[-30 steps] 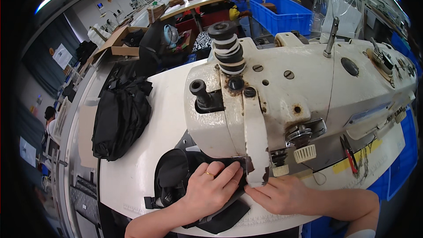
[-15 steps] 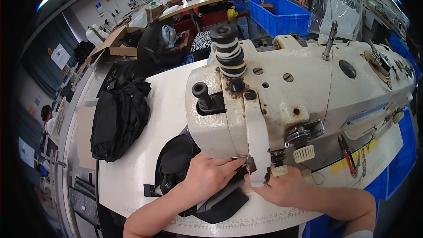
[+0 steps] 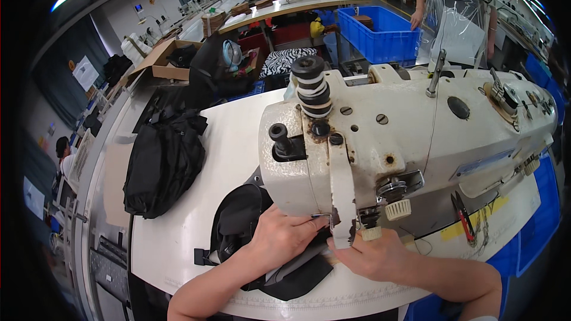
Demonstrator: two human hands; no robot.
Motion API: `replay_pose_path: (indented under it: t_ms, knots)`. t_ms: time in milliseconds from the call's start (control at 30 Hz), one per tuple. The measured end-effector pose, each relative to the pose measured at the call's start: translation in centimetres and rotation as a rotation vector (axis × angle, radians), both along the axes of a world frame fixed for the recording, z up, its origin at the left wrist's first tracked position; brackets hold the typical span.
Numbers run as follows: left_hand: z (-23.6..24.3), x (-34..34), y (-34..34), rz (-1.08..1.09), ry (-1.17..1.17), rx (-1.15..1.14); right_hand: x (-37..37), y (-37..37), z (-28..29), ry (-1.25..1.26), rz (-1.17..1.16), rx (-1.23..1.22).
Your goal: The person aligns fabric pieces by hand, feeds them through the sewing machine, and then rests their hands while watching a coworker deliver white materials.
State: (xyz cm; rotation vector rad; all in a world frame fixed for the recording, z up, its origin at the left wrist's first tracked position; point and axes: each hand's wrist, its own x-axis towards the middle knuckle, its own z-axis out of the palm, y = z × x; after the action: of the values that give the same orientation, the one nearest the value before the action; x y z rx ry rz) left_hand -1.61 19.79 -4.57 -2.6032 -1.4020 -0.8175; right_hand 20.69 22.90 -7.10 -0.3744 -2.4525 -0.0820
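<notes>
Under the head of a white sewing machine [image 3: 369, 137] lies a black fabric bag piece [image 3: 238, 209], with a strap and buckle [image 3: 203, 257] at its left. My left hand [image 3: 284, 236] rests on the fabric, its fingers together and pinching the edge beside the needle area. On the other side, my right hand [image 3: 373, 257] is closed at the fabric's edge, thumb and fingers drawn together. Its fingertips are partly hidden behind the machine's white worn lever [image 3: 342, 202]. A black flap [image 3: 300, 279] of the piece hangs toward me below the hands.
A finished-looking black bag [image 3: 165, 163] lies left on the white table [image 3: 229, 134]. Red-handled scissors [image 3: 464, 217] lie at the right under the machine arm. Beyond stand a blue crate [image 3: 380, 38], touched by another person's hand [image 3: 416, 20], and an open cardboard box [image 3: 169, 70].
The view has shifted slightly, so the machine appears lower. Both my hands stay at the fabric, almost unmoved. The other person's hand has come down to the blue crate's rim.
</notes>
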Motion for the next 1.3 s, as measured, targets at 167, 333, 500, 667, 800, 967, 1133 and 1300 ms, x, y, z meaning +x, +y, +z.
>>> replay_pose_path:
  t_ms: [167, 333, 500, 667, 800, 967, 1133, 1300]
  knots:
    - [0.6, 0.0, 0.0, -0.048, -0.030, -0.041, 0.0, -0.3, 0.1, 0.027, 0.005, 0.027]
    - [0.4, -0.3, -0.4, -0.074, -0.012, -0.050, -0.3, -0.6, 0.1, -0.004, -0.060, 0.007]
    - [-0.7, -0.5, 0.3, -0.050, -0.018, 0.033, -0.9, -0.4, 0.4, 0.028, -0.036, -0.012]
    - [-0.8, -0.7, 0.4, -0.073, -0.041, 0.025, -1.0, -0.4, 0.1, 0.033, -0.023, -0.021]
    - [-0.8, -0.8, 0.4, -0.081, -0.010, 0.029, -1.1, -0.4, -0.1, 0.034, -0.023, -0.015]
    - [-0.8, -0.7, 0.6, -0.118, -0.023, 0.043, -1.3, -0.8, 0.5, 0.043, -0.060, -0.023]
    - [-0.5, -0.5, 0.3, -0.053, 0.018, -0.047, -1.1, -0.5, 0.4, 0.049, -0.034, -0.070]
    - [-0.1, -0.7, -0.1, -0.093, 0.083, -0.035, -0.2, -0.4, -0.1, 0.117, -0.118, -0.236]
